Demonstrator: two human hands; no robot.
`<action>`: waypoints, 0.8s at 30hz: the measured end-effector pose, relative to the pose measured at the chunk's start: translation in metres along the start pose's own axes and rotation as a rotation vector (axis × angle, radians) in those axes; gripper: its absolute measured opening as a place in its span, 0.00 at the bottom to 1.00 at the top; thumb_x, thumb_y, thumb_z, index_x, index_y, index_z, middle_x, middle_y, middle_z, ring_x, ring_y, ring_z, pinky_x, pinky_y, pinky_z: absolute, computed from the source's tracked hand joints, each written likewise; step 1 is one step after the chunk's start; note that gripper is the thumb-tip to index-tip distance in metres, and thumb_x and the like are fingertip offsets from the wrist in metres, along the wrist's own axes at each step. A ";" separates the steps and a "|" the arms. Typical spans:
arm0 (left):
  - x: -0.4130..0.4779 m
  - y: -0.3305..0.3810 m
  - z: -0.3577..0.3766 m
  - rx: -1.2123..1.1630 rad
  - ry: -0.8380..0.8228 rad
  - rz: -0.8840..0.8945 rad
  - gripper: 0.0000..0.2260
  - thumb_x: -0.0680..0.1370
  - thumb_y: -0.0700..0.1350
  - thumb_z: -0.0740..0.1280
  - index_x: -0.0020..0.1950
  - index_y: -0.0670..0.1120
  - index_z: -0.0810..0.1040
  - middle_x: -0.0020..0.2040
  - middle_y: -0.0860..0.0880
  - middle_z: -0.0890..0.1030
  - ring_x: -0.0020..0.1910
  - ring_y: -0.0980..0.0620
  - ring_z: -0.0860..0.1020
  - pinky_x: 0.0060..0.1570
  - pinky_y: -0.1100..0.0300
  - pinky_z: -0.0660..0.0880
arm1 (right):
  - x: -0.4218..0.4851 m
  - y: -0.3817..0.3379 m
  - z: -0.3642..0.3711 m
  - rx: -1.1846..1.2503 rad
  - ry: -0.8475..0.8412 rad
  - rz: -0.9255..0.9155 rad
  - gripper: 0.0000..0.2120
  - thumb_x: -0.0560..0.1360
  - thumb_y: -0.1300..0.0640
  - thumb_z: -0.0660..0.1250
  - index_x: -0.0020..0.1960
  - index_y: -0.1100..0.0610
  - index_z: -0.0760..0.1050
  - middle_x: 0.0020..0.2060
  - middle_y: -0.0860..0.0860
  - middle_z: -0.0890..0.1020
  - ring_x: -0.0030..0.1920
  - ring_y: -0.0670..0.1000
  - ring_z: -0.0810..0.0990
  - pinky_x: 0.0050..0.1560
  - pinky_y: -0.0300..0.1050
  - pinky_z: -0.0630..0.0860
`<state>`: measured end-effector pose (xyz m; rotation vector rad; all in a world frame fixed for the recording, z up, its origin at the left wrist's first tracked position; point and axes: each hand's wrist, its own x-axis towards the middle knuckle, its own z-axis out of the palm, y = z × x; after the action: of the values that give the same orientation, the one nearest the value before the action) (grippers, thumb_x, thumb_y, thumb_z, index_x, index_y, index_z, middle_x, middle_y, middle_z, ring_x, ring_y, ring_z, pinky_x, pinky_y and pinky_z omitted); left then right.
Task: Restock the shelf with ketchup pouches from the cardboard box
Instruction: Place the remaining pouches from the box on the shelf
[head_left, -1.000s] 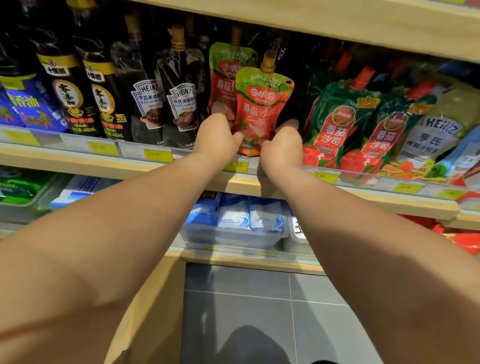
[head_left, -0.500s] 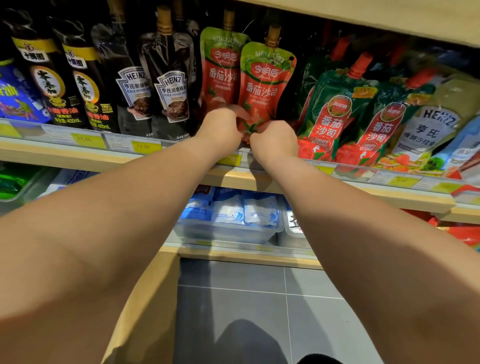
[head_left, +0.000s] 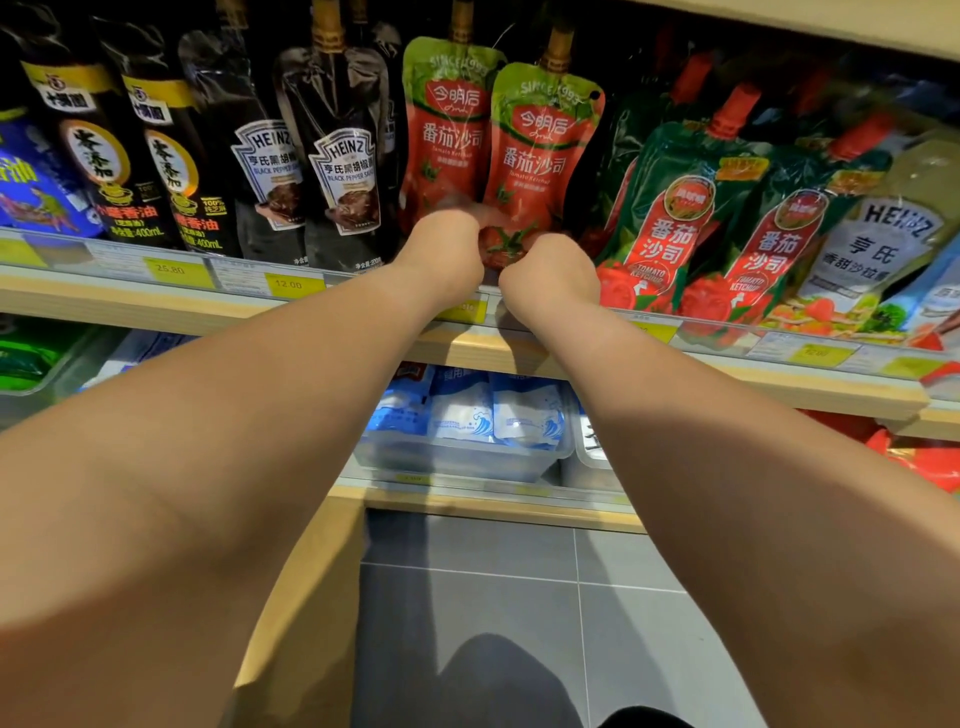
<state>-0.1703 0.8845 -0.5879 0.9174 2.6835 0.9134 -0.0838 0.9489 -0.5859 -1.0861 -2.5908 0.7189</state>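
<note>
Glossy red-green spouted ketchup pouch (head_left: 540, 156) upright at wooden shelf (head_left: 156, 312) front, just beside 1 twin pouch (head_left: 447, 140), left hand (head_left: 441, 254) and right hand (head_left: 550, 275) both curled, pinching its soft bottom corners.

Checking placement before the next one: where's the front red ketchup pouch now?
Head view, centre: the front red ketchup pouch stands on the shelf between an identical pouch at left and green ketchup pouches at right.

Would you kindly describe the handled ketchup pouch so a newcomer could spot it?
On the upper shelf, between black Heinz pouches and dark green ketchup pouches, stand two red, green-topped pouches. The front pouch, right of its twin, has the left hand and right hand at its base.
</note>
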 end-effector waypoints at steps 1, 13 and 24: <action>-0.005 0.000 0.002 0.001 -0.004 0.043 0.22 0.77 0.36 0.63 0.71 0.46 0.68 0.68 0.44 0.72 0.65 0.45 0.71 0.66 0.57 0.67 | -0.002 0.000 0.000 -0.015 -0.007 -0.015 0.10 0.71 0.60 0.63 0.52 0.57 0.76 0.50 0.55 0.77 0.45 0.56 0.74 0.35 0.43 0.67; -0.120 -0.065 -0.017 -0.078 0.404 0.188 0.15 0.74 0.47 0.67 0.60 0.52 0.75 0.51 0.54 0.77 0.46 0.55 0.75 0.47 0.63 0.70 | -0.090 0.006 0.028 0.152 0.138 -0.474 0.14 0.73 0.62 0.60 0.57 0.57 0.76 0.54 0.53 0.77 0.58 0.54 0.71 0.61 0.48 0.67; -0.268 -0.232 -0.046 0.043 0.141 -0.351 0.14 0.73 0.48 0.71 0.57 0.48 0.78 0.51 0.49 0.82 0.44 0.49 0.80 0.45 0.63 0.70 | -0.195 -0.070 0.157 0.193 -0.520 -0.441 0.14 0.72 0.62 0.62 0.57 0.57 0.76 0.56 0.56 0.79 0.56 0.56 0.76 0.58 0.44 0.69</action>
<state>-0.0877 0.5555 -0.7014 0.3771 2.8613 0.8707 -0.0531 0.7123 -0.6880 -0.2661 -2.9350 1.2230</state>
